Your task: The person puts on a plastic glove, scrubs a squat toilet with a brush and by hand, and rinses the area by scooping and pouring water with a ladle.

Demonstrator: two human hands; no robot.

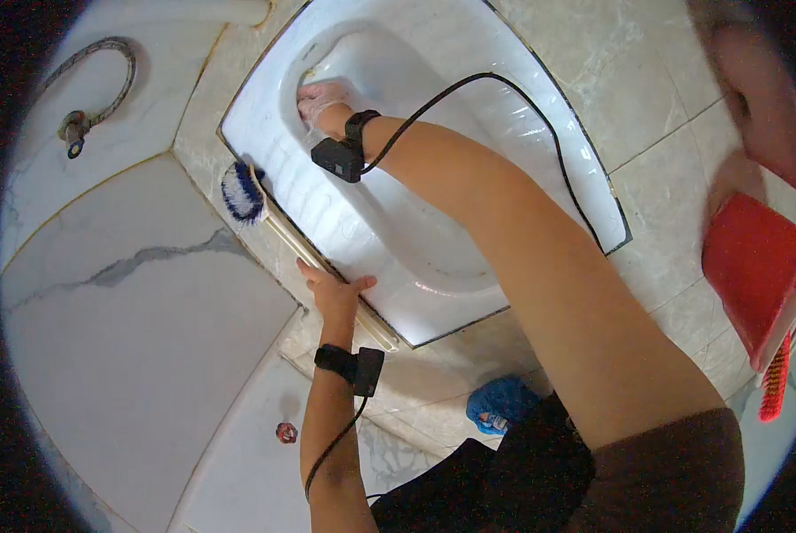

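Head view shows left hand (336, 291) spread across brush handle (293, 238).

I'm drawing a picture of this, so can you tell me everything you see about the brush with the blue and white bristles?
The brush has a bushy, rounded head of dark blue and white bristles and a long, straight, cream handle that looks like plastic. It lies slanting along the edge of the white squat toilet. The left hand is at the handle, covering part of it; how firmly it holds on, I can't tell.
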